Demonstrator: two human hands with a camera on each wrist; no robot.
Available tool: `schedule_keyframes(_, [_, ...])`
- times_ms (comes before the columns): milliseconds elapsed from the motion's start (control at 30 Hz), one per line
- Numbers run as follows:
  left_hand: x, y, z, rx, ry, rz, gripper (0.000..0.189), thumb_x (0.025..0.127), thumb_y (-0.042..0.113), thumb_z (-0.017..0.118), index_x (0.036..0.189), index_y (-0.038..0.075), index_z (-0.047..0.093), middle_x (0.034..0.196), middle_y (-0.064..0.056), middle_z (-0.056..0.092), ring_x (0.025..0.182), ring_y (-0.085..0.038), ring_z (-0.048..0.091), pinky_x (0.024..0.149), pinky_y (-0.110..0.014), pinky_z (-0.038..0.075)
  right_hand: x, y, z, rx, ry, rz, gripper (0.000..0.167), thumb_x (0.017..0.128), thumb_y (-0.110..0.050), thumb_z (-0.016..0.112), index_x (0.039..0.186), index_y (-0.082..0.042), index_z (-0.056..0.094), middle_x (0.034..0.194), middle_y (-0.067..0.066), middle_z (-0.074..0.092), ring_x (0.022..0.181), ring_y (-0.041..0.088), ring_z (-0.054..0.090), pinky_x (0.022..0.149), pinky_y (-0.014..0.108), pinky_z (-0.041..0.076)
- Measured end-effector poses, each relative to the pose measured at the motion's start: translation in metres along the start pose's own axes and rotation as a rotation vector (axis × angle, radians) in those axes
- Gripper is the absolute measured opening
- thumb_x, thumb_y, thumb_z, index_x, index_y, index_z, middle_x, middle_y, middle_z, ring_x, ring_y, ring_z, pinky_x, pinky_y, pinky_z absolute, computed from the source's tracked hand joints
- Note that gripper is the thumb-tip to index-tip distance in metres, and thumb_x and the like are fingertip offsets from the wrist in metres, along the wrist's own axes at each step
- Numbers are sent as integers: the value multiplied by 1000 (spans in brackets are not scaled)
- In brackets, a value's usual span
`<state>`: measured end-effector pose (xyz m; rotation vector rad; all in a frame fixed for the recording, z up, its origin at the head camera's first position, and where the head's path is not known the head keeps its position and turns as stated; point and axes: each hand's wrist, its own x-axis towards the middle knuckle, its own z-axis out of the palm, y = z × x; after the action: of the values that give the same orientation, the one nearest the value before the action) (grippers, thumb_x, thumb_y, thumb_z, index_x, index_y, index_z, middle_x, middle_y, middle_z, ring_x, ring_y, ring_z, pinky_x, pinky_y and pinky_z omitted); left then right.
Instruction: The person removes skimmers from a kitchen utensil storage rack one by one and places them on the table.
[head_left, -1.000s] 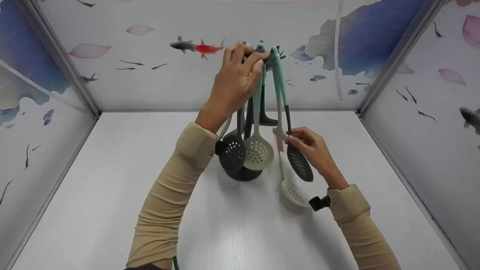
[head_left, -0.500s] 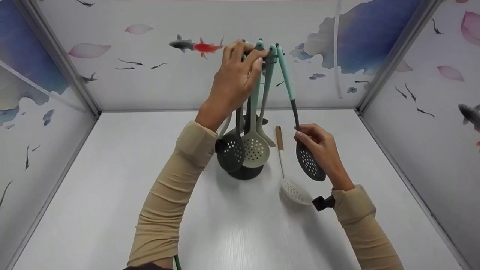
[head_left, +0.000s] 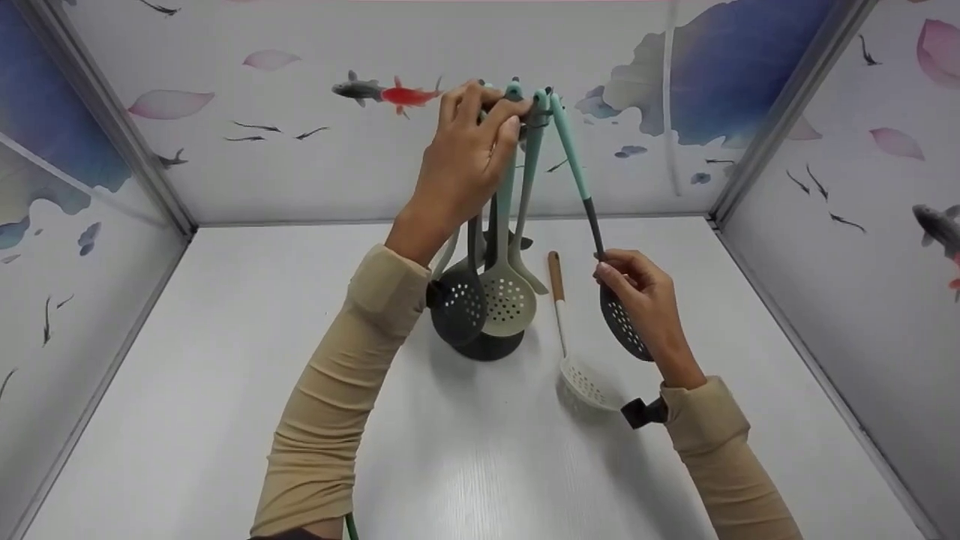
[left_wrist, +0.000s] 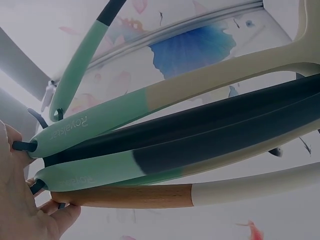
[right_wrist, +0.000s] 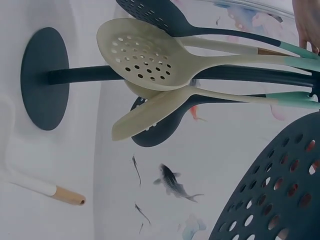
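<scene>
My left hand (head_left: pixel 465 150) grips the top of a dark utensil stand (right_wrist: pixel 45 80), where several utensils hang by their handle loops. My right hand (head_left: pixel 649 300) pinches a dark skimmer (head_left: pixel 621 319) low on its shaft, just above the perforated head. That skimmer leans outward, its green handle (left_wrist: pixel 82 65) ending right beside the stand's hooks. A cream skimmer (head_left: pixel 510 304) and another dark skimmer (head_left: pixel 459 307) hang at the front of the stand. Behind them, a wooden-handled utensil (left_wrist: pixel 125 196) shows in the left wrist view.
A white skimmer (head_left: pixel 589 382) with a wooden handle lies on the white table (head_left: pixel 225 375), right of the stand's base. Printed panels with fish and petals wall in the table at the back and both sides.
My right hand has swung the dark skimmer's head to the right, away from the stand. The cream utensil that was beside it now hangs closer to the others. My left hand stays at the top.
</scene>
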<state>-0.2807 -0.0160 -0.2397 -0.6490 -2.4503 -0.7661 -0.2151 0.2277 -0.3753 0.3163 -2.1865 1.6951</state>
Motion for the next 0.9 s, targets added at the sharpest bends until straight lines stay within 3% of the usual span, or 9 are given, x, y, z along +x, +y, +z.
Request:
schedule_keyframes(333, [1, 0, 0, -2, 2, 12, 41, 99, 36, 28, 134, 31, 50, 136, 0, 37, 134, -15, 20, 89, -27, 48, -5, -7, -4, -18, 75, 55, 25, 91, -8, 58, 111, 6, 60, 86, -5, 63, 81, 7, 59, 72, 17, 50])
schedule_keyframes(567, [0, 0, -1, 2, 3, 7, 41, 99, 37, 28, 133, 32, 50, 137, 0, 37, 135, -15, 20, 90, -28, 48, -8, 38, -15, -106, 91, 123, 29, 90, -23, 60, 110, -2, 62, 88, -6, 64, 82, 7, 59, 70, 16, 49])
schedule_keyframes(900, [0, 0, -1, 3, 10, 15, 41, 99, 36, 28, 133, 31, 50, 136, -1, 37, 134, -15, 21, 88, -28, 49, -20, 87, -25, -209, 80, 352, 33, 91, -28, 60, 111, -2, 60, 87, 2, 66, 79, 3, 61, 71, 14, 47])
